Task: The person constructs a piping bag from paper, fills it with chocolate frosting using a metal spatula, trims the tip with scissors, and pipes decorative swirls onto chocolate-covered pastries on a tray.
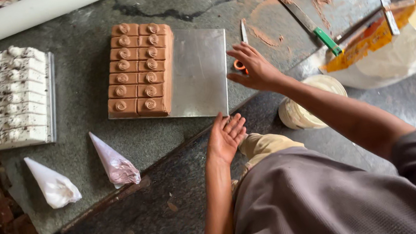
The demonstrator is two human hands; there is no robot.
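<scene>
Two rows of swirl-topped chocolate cake (138, 69) sit finished mid-frame on a steel tray (200, 73), left hand (226, 137) open and empty, right hand (251, 68) pinching orange-handled scissors (241, 61).

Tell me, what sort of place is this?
Likely a small bakery or cake workshop: a brown iced cake on a steel board, piping bags, a rolling pin, all on a stone slab.

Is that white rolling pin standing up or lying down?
Lying down: the white rolling pin rests flat along the stone counter, handle pointing left.
</scene>
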